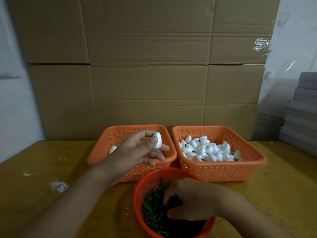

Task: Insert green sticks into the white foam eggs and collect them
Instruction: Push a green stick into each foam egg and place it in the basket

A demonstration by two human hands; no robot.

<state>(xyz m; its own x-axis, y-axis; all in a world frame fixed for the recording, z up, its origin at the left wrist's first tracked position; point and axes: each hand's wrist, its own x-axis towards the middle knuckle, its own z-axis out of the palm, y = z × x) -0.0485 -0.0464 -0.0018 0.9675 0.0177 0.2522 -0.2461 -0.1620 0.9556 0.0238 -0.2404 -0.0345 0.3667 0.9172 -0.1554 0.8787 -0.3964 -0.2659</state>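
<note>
Left hand [137, 150] pinches a bare foam egg [157, 140] over the nearly spent left basket [101, 152]; right hand [190, 200] curls into the green sticks [152, 208] — grip unclear. Beyond it, finished eggs [209, 150] fill the right basket [223, 170] — few left.

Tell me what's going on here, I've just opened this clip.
A person is fitting green sticks into white foam eggs at a wooden table. The left hand pinches one foam egg above the left orange basket, which shows few eggs. The right hand reaches into the round red basket of green sticks; whether it has gripped one is hidden. The right orange basket holds a pile of eggs, several with sticks already in.
</note>
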